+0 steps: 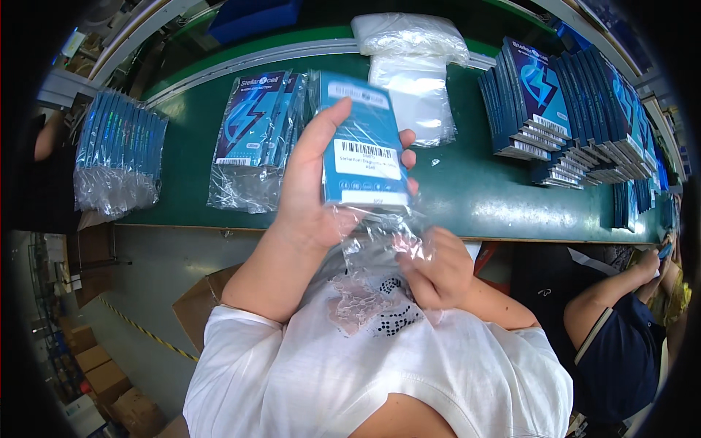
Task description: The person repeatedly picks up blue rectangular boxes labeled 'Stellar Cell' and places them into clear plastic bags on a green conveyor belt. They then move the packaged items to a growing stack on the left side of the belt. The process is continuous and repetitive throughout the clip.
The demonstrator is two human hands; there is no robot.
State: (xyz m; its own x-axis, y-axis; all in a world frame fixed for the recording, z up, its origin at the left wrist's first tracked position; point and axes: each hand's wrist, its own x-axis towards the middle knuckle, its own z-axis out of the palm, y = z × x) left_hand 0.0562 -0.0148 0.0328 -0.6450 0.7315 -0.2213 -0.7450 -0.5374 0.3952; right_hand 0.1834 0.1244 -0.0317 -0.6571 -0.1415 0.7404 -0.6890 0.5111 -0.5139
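My left hand [310,171] is closed around a flat blue box [361,131] in a clear plastic bag, its barcode label facing up. Below the box hangs the loose end of the clear bag [372,237]. The fingers of my right hand [442,269] are closed on that loose plastic. Left of the held box, a few bagged blue boxes [248,120] lie on the green table [190,106], their bag ends pointing toward me. Behind my hands rests a stack of clear plastic bags [416,95].
A row of bagged blue boxes [120,146] stands at the table's left end. Several stacks of unbagged blue boxes [540,95] fill the right side. A blue bin [252,18] sits at the back. Another person's arm [621,281] is at the right; cardboard boxes [113,372] lie on the floor.
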